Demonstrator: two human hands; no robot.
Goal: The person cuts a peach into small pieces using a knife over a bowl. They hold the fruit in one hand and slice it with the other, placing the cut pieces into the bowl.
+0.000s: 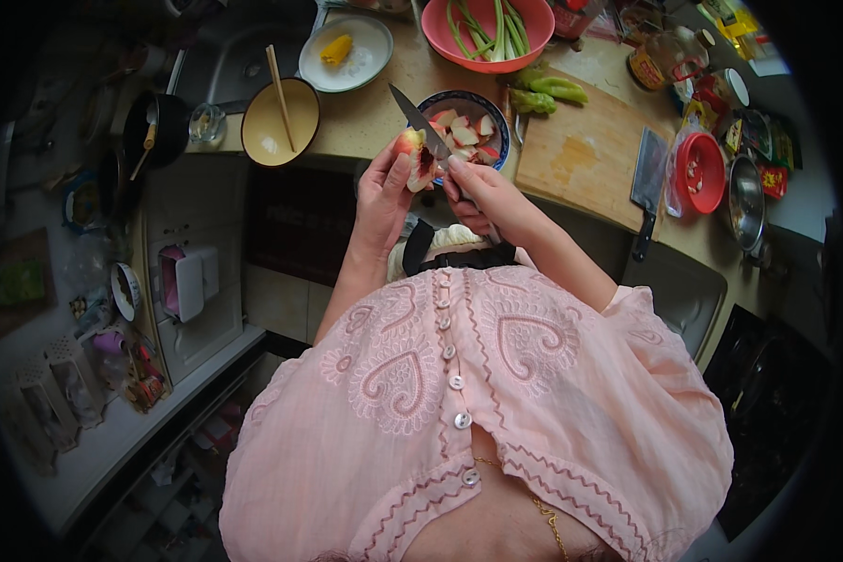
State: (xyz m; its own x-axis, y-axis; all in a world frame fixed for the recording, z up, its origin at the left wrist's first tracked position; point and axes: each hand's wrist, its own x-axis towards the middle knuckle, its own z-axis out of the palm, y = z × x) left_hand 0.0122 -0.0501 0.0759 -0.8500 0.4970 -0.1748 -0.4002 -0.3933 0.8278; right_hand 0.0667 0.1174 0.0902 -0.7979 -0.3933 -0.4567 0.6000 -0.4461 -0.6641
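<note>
My left hand [382, 192] grips a partly cut peach [422, 171], with red skin, pale flesh and a dark red hollow facing right. In my right hand [489, 195] is a knife [420, 120], its grey blade pointing up and left, close beside the peach. Whether the edge touches the flesh I cannot tell. Just beyond both hands stands a blue-and-white bowl [506, 139] holding several peach chunks [464, 131] with red skin. The fingers of my right hand wrap round the knife's handle, which is partly hidden.
To the right lie a wooden cutting board [571, 155], green peppers [557, 89] and a cleaver [648, 173]. A red basin [701, 171] sits beyond it. At the back is a pink bowl [487, 66] of scallions. Leftward are a yellow bowl [270, 117] with chopsticks and a white plate [365, 70].
</note>
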